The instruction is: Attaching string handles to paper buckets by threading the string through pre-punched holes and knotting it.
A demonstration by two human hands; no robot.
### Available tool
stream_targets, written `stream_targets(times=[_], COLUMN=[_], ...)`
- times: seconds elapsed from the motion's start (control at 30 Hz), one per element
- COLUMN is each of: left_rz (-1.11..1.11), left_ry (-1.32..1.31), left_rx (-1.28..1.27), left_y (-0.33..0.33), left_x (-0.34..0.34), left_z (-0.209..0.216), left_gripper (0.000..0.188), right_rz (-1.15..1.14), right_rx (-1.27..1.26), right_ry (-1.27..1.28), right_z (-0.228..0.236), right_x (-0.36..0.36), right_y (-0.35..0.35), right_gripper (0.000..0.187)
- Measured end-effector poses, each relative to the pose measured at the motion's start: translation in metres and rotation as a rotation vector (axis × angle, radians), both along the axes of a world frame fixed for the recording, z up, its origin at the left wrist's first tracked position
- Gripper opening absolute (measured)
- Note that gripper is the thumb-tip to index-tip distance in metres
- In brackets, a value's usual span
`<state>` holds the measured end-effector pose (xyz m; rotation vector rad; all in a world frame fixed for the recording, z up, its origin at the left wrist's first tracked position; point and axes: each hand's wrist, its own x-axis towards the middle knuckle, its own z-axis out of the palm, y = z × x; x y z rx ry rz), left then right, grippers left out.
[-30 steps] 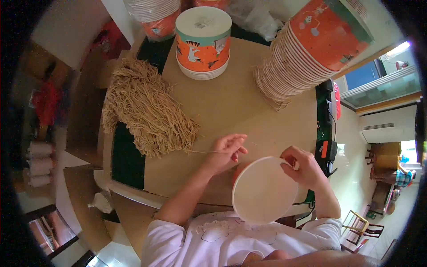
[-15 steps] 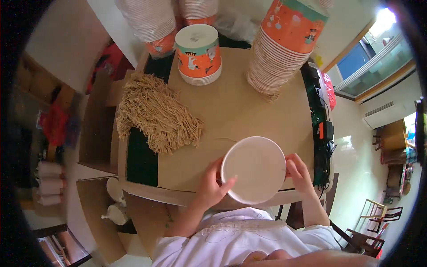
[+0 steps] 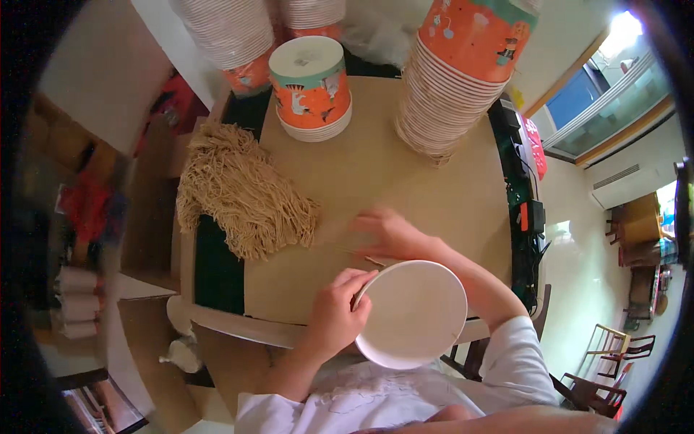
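Observation:
My left hand (image 3: 341,307) is closed on the rim of a paper bucket (image 3: 413,317), its white inside tilted up toward me near the table's front edge. A thin cord end (image 3: 454,335) shows against the bucket's lower right wall. Beyond the bucket, my right hand (image 3: 390,233) reaches leftward over the cardboard sheet (image 3: 347,173). Motion smears its fingers, so I cannot see if they hold anything. A short piece of tan cord (image 3: 374,260) lies just below that hand. Left of it is a heap of tan cords (image 3: 246,192).
An upside-down orange and green bucket stack (image 3: 309,90) stands at the back. Right of it leans a tall nested stack (image 3: 455,90) with cords hanging along it. Plastic-wrapped buckets (image 3: 228,36) stand back left. A power strip (image 3: 531,215) and cables line the right edge.
My right hand has let go of the bucket's right side and swung forward and left over the table. My left hand has kept the bucket, now lower and more tilted.

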<state>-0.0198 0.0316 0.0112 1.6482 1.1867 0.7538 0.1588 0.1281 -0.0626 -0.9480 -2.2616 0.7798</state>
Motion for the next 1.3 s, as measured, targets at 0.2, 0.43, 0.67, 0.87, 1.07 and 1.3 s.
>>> stream_targets(times=[0.2,0.43,0.67,0.87,1.07,1.3], left_rz=[-0.020,-0.130,-0.153,-0.052,-0.245,-0.442], left_ry=[0.021,0.195,0.246,0.097,-0.483,-0.707], left_rx=[0.016,0.070,0.204,0.329,0.097,-0.137], left_y=[0.015,0.050,0.066,0.039,0.012,-0.025], left_x=[0.005,0.019,0.046,0.040,0.044,0.055], left_z=[-0.001,-0.002,-0.004,0.006,0.066,0.079], left_gripper=[0.031,0.023,0.025,0.031,0.036,0.014], right_rz=[-0.021,-0.627,-1.245,-0.548,-0.350,-0.248], right_rx=[-0.423,-0.027,0.517,0.258,-0.122,-0.239], right_ry=[-0.186,0.684,1.058,0.283,0.512,0.519], right_z=[-0.037,0.152,0.317,0.299,0.265,0.272], right_x=[0.015,0.118,0.112,0.079,0.026,0.010], right_y=[0.013,-0.013,-0.120,-0.151,-0.118,-0.114], right_gripper=[0.022,0.012,0.027,0.052,0.040,0.008])
